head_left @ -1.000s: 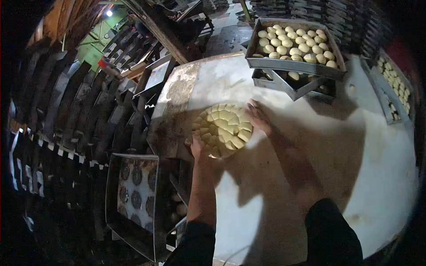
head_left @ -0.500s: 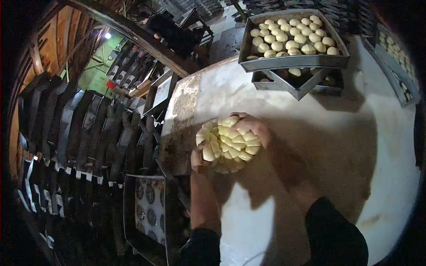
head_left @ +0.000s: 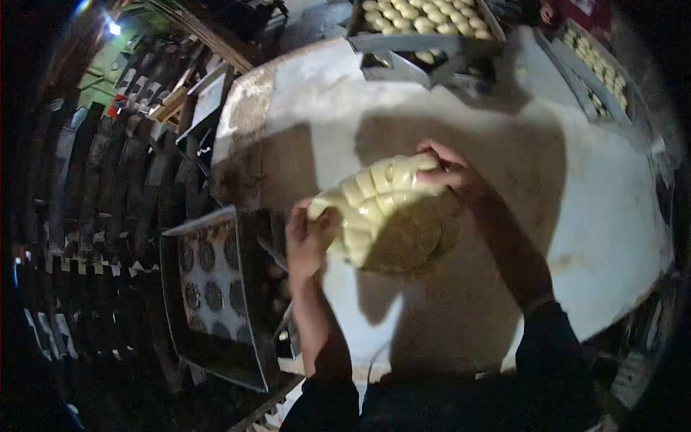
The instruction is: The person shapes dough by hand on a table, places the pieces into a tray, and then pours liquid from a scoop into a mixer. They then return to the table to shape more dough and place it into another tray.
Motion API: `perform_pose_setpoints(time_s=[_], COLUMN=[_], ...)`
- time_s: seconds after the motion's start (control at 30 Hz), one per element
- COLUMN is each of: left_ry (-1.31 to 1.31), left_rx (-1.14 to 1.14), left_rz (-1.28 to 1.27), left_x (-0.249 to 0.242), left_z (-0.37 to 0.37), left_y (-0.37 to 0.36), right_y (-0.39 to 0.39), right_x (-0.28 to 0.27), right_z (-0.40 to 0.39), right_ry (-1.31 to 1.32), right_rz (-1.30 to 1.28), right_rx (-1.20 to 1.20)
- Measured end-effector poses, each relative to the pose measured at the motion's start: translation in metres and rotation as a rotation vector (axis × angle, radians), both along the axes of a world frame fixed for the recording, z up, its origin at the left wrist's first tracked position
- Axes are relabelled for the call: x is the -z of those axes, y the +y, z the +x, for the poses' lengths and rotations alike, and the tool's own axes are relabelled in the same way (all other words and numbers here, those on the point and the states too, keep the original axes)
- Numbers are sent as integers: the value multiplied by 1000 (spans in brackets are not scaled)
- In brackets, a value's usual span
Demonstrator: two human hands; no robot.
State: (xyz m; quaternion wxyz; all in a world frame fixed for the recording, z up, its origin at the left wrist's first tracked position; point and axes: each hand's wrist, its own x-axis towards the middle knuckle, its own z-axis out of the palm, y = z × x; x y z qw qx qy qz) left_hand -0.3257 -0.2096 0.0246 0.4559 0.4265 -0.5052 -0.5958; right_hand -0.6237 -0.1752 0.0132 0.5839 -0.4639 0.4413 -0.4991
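A pale slab of dough [head_left: 378, 194], scored into several pieces, is held up between my two hands over the table. My left hand [head_left: 308, 234] has its fingers closed on the dough's left edge. At its upper right edge, my right hand [head_left: 450, 169] pinches it between thumb and fingers. Below the dough, on its lower right, shows a brownish round disc [head_left: 414, 245], partly in shadow. The dough hangs tilted and slightly bent, its surface glossy where light falls on it.
Stacked metal trays [head_left: 432, 47] with dough balls stand at the far side of the white table [head_left: 468, 104]. Another dough tray [head_left: 594, 68] is at the far right, near a person in a red top [head_left: 586, 14]. A deep tray with round marks [head_left: 212, 288] stands at left.
Both hands have lifted and tilted the dough, and the brownish disc now shows below it. The view has shifted, and a person has come into sight at the upper right.
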Motion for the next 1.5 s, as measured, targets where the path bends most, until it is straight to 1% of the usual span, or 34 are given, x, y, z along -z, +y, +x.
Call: perform_pose_setpoints(time_s=[0.03, 0.07, 0.1, 0.13, 0.17, 0.2, 0.23, 0.27, 0.3, 0.33, 0.37, 0.4, 0.5, 0.6, 0.63, 0.67, 0.7, 0.77, 0.83, 0.93, 1.0, 1.07, 1.1, 1.17, 1.2, 1.23, 1.3, 1.37, 1.4, 1.43, 1.47, 1.5], left_ry=[-6, -267, -574, -795, -1006, -894, -778, -651, -741, -831, -918, -967, -1108, -1154, -1061, -959, -950, -915, -891, -877, -998, -875, -698, -413, -309, -203, 4, 127, 146, 110, 72, -20], left_rx=[99, 44, 41, -63, -168, -262, -357, -454, -356, -256, -157, -131, -50, -62, -239, -410, -575, -905, -697, -413, -292, -253, -273, -192, -93, 5, 201, 312, 325, 294, 256, 170], left_rz=[-71, -230, -232, -543, -866, -644, -422, -202, -133, -63, 4, -21, -100, 45, 33, 24, -27, -145, -78, 40, -27, -86, -108, -131, -131, -133, -129, -159, -199, -289, -376, -515], left_x=[41, 69, 97, 104, 110, 126, 149, 160, 156, 151, 147, 146, 147, 145, 165, 207, 231, 272, 233, 193, 184, 186, 195, 196, 181, 158, 119, 115, 113, 109, 105, 88], left_z=[9, 5, 8, 4, 1, 8, 19, 27, 33, 40, 43, 38, -4, -41, -50, -57, -66, -82, -70, -10, 32, 71, 89, 106, 108, 105, 100, 96, 95, 96, 97, 99], left_y=[-1, 2, 9, 25, 40, 54, 69, 80, 91, 101, 108, 112, 123, 127, 121, 109, 103, 92, 111, 148, 171, 196, 211, 237, 257, 279, 319, 328, 315, 308, 300, 298], right_y=[6, 12, 36, 55, 74, 112, 148, 187, 225, 261, 298, 327, 377, 380, 378, 372, 369, 368, 377, 395, 411, 428, 437, 443, 440, 433, 409, 392, 381, 375, 372, 368], right_x=[15, 52, 86, 111, 123, 92, 112, 134, 135, 138, 145, 153, 166, 156, 158, 164, 165, 161, 155, 157, 161, 158, 157, 171, 174, 150, 98, 91, 98, 103, 108, 111], right_z=[-3, -11, -8, -9, -8, 0, 4, -2, 0, 5, 6, 13, 46, 63, 62, 59, 59, 61, 72, 114, 147, 182, 201, 232, 242, 257, 293, 293, 282, 274, 268, 260], right_ry=[205, 361, 584, 818, 1049, 1203, 1139, 1067, 1065, 584, 666, 746, 811, 964, 970, 975, 982, 906, 837, 718, 638, 629, 624, 796, 881, 559, -11, -65, 133, 329, 361, 391], right_rz=[-9, -39, -188, -351, -514, -424, -356, -294, -61, 4, 67, 132, 230, 139, 112, 87, 63, 62, 35, -11, -23, 61, 111, 49, 18, 5, 29, 70, 73, 75, 58, 38], right_rx=[-4, -31, 53, 136, 219, 285, 561, 832, 978, 1150, 1198, 1246, 1226, 1106, 1135, 1166, 1198, 1217, 1249, 1253, 1203, 1089, 1031, 949, 904, 723, 572, 676, 739, 798, 874, 950])
